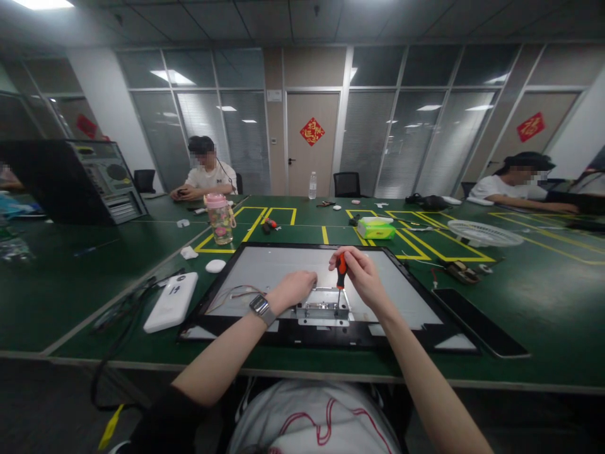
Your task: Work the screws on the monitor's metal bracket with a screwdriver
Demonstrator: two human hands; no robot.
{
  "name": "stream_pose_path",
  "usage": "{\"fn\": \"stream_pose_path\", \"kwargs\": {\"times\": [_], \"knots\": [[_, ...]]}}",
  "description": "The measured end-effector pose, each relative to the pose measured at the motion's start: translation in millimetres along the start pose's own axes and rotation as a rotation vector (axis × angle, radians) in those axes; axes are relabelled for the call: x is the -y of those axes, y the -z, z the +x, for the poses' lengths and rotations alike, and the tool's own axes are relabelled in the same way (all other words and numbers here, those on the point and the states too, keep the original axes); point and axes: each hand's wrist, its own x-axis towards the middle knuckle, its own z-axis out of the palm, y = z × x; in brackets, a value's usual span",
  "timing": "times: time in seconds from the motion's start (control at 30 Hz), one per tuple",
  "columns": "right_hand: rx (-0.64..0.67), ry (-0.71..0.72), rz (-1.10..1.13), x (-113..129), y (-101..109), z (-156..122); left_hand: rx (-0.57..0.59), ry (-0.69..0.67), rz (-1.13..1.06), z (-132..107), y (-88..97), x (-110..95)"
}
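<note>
A flat display panel (274, 265) with a black frame lies on the table, its pale side up. On its near middle sits a silver metal bracket (322, 310). My right hand (362, 271) is closed round the orange-and-black handle of a screwdriver (341, 272). The screwdriver stands upright, its shaft reaching down into the bracket's right part. My left hand (293, 289), with a watch (261, 307) on the wrist, is closed at the bracket's far left corner and seems to hold it; its fingertips are partly hidden. Thin wires (236, 295) lie on the panel to the left.
Left of the panel are a white power bank-like block (172, 302), dark cables (125, 309) and a pink-lidded bottle (220, 221). A black phone-like slab (479, 321) lies right. Beyond are a green tissue pack (376, 228) and a white round grille (484, 233). Two people sit across.
</note>
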Motion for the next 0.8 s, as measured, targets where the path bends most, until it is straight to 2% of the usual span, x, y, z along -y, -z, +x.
{"fn": "stream_pose_path", "kwargs": {"times": [0.13, 0.2, 0.27, 0.53, 0.8], "knots": [[-0.069, 0.118, -0.161, 5.2, -7.7, -7.9, -0.03, -0.02, 0.009, 1.8, -6.1, 4.5], [-0.179, 0.206, -0.23, 6.8, -12.5, -14.3, -0.028, -0.027, 0.007, 2.6, -8.4, 6.2], [-0.267, 0.227, -0.235, 6.2, -17.2, -21.9, -0.024, -0.026, 0.014, 2.9, -8.3, 6.2], [-0.27, 0.16, -0.05, -5.5, -24.3, -38.4, 0.012, 0.015, 0.01, -1.1, 0.6, 1.1], [-0.244, 0.159, -0.05, -8.3, -19.0, -39.5, 0.005, -0.009, 0.032, 1.5, -4.6, 3.3]]}}
